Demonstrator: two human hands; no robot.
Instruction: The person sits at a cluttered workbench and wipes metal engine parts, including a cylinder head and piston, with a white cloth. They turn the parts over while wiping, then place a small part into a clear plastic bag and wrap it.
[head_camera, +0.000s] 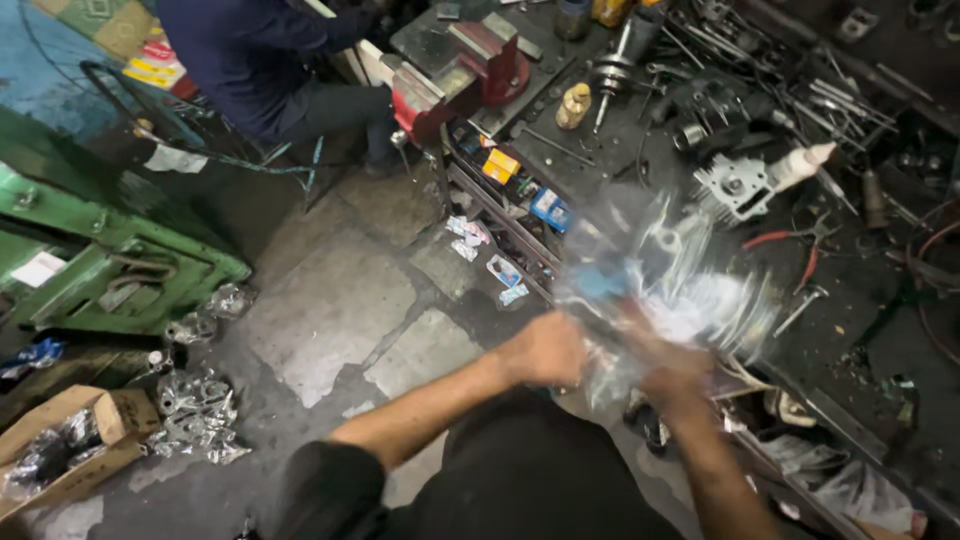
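Observation:
Both my hands hold a crinkled clear plastic bag (668, 282) with a blue part blurred inside it, over the front edge of a dark workbench (850, 330). My left hand (545, 350) grips the bag's lower left side. My right hand (672, 372) clutches it from below, blurred by motion. The contents of the bag cannot be made out.
The workbench carries a red vise (460, 75), a grey engine part (735, 185), a white bottle (800, 165), red-handled pliers (800, 250) and several tools. Another person in dark blue (260, 60) sits at the back left. A green machine (100, 260), a cardboard box (70, 440) and bagged parts (195, 415) lie on the floor.

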